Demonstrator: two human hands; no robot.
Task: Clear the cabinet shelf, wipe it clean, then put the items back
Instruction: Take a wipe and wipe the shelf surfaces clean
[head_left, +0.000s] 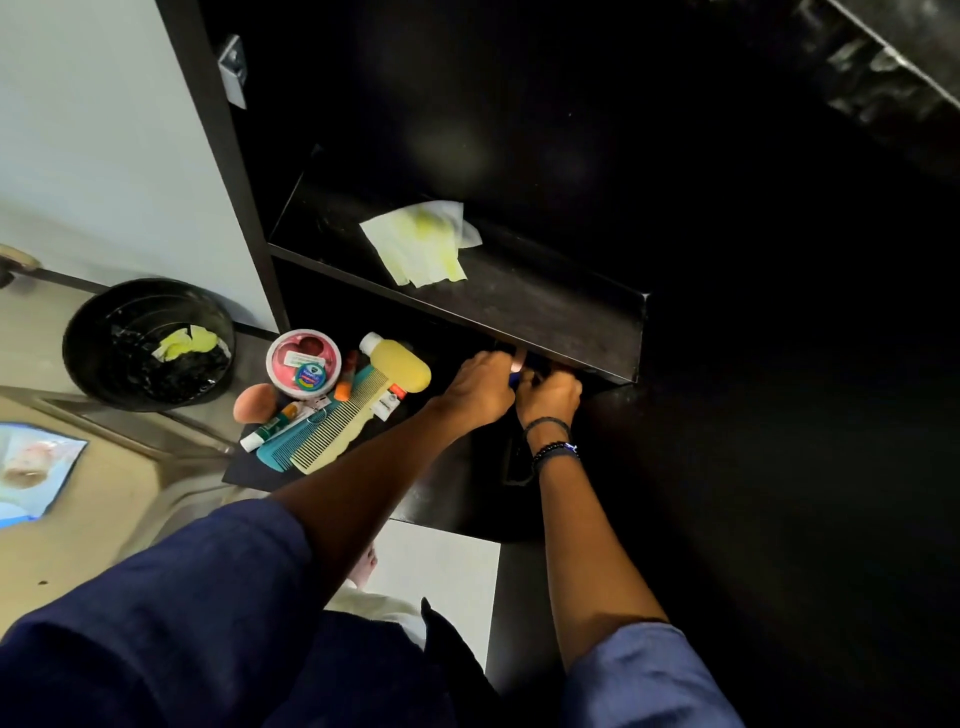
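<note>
Dark bench (462, 467) nearest carries combs (332, 431), a pink tub (303, 362) and a yellow bottle (400, 364), beyond which the left hand (480, 387) clasps a small pink-and-blue item (518, 359) in its grip (the grip of the right hand (550, 397) I cannot tell) under the shelf (545, 306) bearing a yellow-stained wipe (421, 244).

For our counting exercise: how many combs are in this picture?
2. A teal comb and a cream comb lie side by side, next to the yellow bottle; more may be hidden in shadow.
</note>
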